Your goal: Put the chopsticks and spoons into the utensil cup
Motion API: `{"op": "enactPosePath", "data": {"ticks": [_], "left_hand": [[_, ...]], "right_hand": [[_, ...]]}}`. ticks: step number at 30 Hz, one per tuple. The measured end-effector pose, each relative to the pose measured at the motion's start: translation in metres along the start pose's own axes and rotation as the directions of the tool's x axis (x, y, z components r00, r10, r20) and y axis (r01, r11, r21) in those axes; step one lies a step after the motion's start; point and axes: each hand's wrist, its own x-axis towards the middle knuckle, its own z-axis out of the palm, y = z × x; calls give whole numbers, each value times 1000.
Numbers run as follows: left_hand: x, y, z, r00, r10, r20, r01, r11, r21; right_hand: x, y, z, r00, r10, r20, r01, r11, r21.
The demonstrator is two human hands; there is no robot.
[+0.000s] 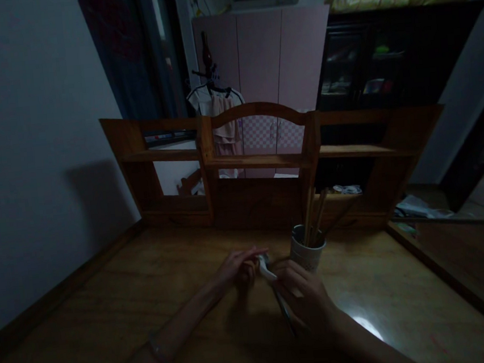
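Note:
My two hands meet above the wooden tabletop [184, 290], in dim light. My left hand [242, 266] has its fingers curled around the upper end of a long, thin utensil [283, 310], one finger stretched along the top. The utensil's dark, metallic-looking handle slants down toward me; its head is mostly hidden. My right hand [307, 296] pinches a small white curved piece [266, 269] that lies against the utensil; I cannot make out whether it is tissue or something stiff. Just behind my right hand stands a light-coloured cup [308, 254] holding several wooden chopsticks [309, 218].
A wooden shelf unit [257, 162] stands along the table's far edge. To the left is a wall [45, 137]. Beyond the shelf are a pink wardrobe [262, 59], clothes on a rack [221, 106] and a dark cabinet [384, 59].

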Motion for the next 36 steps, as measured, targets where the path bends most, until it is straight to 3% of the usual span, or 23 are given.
{"op": "enactPosePath", "data": {"ticks": [3,6,8,10,14,17,23,36], "left_hand": [[3,3,-13,1000,1,14,1,996,-85],[3,6,-15,999,31,5,-30,982,-185],[1,7,-12,996,84,24,-77,972,-221],[1,7,-8,989,142,34,-131,968,-216],[5,2,-12,959,257,-123,-269,959,-88],[12,-3,-23,932,304,-200,-318,947,-42],[17,-4,-31,916,331,-226,-350,936,-47],[13,2,-27,905,334,-265,-355,934,-35]], "right_hand": [[15,-28,-39,982,129,-135,-123,991,53],[30,-45,-93,916,334,-222,-308,940,145],[41,-44,-123,867,399,-299,-385,917,108],[51,-34,-138,854,427,-296,-427,902,70],[61,-3,-129,891,444,-97,-442,896,46],[60,16,-110,890,451,-60,-453,891,-28],[51,36,-96,869,495,-1,-491,862,-127],[48,44,-85,874,482,63,-433,831,-348]]}}
